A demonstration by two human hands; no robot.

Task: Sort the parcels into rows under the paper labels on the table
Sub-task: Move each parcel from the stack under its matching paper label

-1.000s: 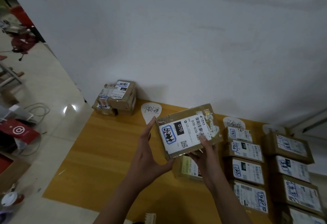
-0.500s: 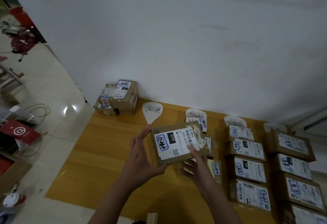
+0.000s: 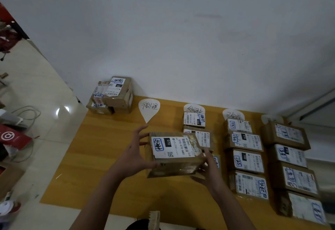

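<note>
Holding a parcel (image 3: 176, 154) at centre frame, both hands are gripping it above the desk (image 3: 101, 157): the left hand (image 3: 135, 154) is pressing its left side with fingers spread, and the right hand (image 3: 208, 172) is cupping its lower right corner. Its white label is facing up. Four paper labels (image 3: 149, 109) are lying along the desk's far edge; rows of parcels (image 3: 247, 160) are sitting under the three on the right. A stack of boxes (image 3: 113, 96) is standing at upper left.
</note>
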